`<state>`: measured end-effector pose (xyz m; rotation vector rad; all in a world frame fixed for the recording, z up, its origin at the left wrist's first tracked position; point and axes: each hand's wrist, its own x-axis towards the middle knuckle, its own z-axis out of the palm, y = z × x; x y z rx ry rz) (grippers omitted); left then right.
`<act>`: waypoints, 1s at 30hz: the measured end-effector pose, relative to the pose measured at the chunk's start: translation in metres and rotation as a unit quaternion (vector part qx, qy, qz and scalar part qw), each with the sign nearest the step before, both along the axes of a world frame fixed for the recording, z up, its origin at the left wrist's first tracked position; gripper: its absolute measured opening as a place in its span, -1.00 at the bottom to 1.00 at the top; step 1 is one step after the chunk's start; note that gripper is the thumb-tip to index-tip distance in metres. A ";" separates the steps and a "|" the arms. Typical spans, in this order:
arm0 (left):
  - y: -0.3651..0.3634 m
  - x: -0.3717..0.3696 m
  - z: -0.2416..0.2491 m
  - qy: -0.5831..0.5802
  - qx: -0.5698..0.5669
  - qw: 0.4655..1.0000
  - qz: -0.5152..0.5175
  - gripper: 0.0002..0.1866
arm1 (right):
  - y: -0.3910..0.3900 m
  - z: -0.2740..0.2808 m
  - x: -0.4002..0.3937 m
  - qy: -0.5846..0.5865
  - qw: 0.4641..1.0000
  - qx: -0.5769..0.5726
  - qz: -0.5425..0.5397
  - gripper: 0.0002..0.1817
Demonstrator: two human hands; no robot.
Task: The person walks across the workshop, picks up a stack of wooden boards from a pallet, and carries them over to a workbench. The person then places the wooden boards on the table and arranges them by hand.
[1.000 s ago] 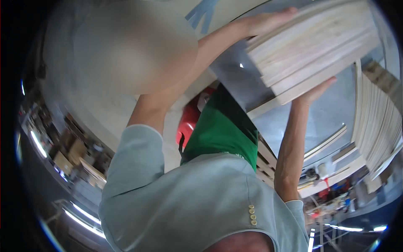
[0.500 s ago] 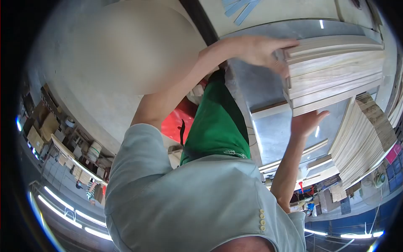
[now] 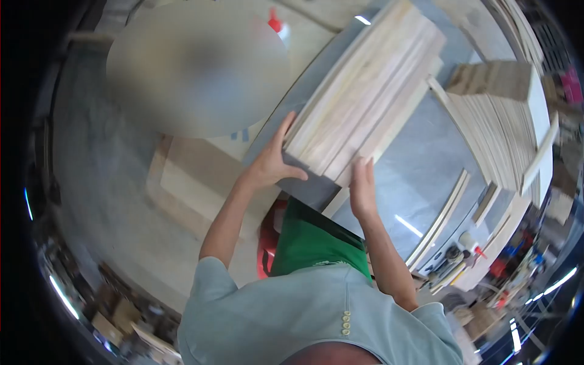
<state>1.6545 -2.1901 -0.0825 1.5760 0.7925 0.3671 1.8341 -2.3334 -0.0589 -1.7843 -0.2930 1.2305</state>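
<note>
A stack of pale wooden boards point(image 3: 371, 91) lies slanted in front of me on a grey tabletop point(image 3: 407, 152). My left hand point(image 3: 271, 161) is at the stack's near left corner, fingers stretched along its side and thumb spread away from them. At the near right edge, my right hand point(image 3: 363, 188) rests its straightened fingers against the boards. Neither hand is wrapped round the stack. The boards' undersides are hidden.
A large pile of boards point(image 3: 493, 134) stands to the right. Thin wooden strips point(image 3: 441, 219) and a white bottle with a red tip point(image 3: 469, 242) lie nearer on the right. Another red-tipped bottle point(image 3: 277, 25) stands at the far left. A blurred round patch covers the upper left.
The view has swung round, and the stack now points away from me rather than sideways. My left hand has come down to its near corner; my right hand now touches its right edge.
</note>
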 end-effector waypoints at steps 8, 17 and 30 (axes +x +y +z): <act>0.007 0.009 0.014 -0.017 -0.072 0.995 -0.066 0.27 | 0.003 -0.005 -0.001 -0.002 0.993 0.115 -0.025 -0.13; 0.039 0.038 0.012 0.051 -0.135 0.988 -0.055 -0.12 | 0.023 -0.015 0.008 -0.054 0.983 0.133 -0.114 -0.09; 0.118 0.099 -0.012 0.031 -0.182 0.983 -0.005 -0.30 | 0.098 -0.041 0.064 -0.075 0.978 0.104 -0.164 -0.07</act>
